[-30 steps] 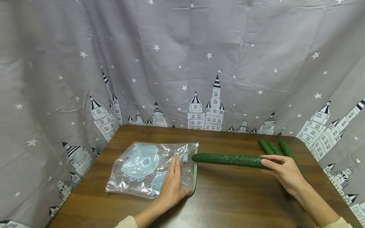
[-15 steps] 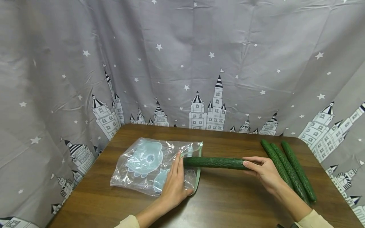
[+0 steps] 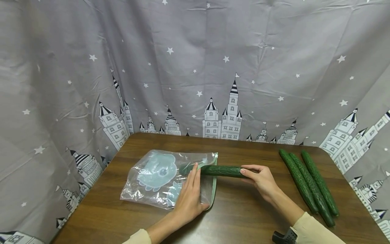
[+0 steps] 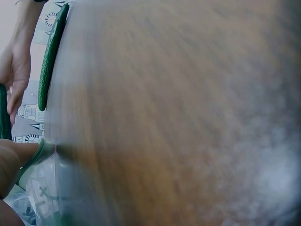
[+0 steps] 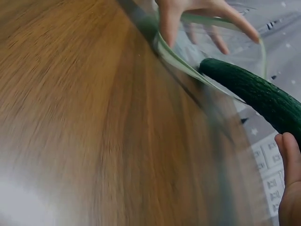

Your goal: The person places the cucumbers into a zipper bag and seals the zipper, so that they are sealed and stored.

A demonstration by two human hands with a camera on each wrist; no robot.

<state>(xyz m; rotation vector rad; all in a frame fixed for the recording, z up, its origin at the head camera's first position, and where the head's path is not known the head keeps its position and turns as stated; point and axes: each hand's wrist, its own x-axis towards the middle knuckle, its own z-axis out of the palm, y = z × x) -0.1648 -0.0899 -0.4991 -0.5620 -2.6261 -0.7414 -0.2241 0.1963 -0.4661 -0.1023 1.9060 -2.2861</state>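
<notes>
In the head view, a clear plastic zip bag [image 3: 158,200] with pale blue cartoon prints and a light green rim lies on the wooden table. My left hand [image 3: 189,197] rests at its mouth, fingers straight and thumb spread apart, stretching the rim, as the right wrist view shows. My right hand [image 3: 259,179] pinches the near end of a long green cucumber [image 3: 223,171] between thumb and fingers. The cucumber points left through the bag's mouth. Its far end shows faintly through the film, partly covered by my left fingers.
Three more cucumbers [image 3: 312,183] lie side by side at the table's right. Behind the table [image 3: 240,213] hangs a grey curtain [image 3: 182,67] with stars and castles. A black strap-like device [image 3: 284,237] sits by my right sleeve.
My right hand has moved left, carrying the cucumber from outside the bag's mouth to partly inside. My left hand has stayed at the mouth, with only a slight shift.
</notes>
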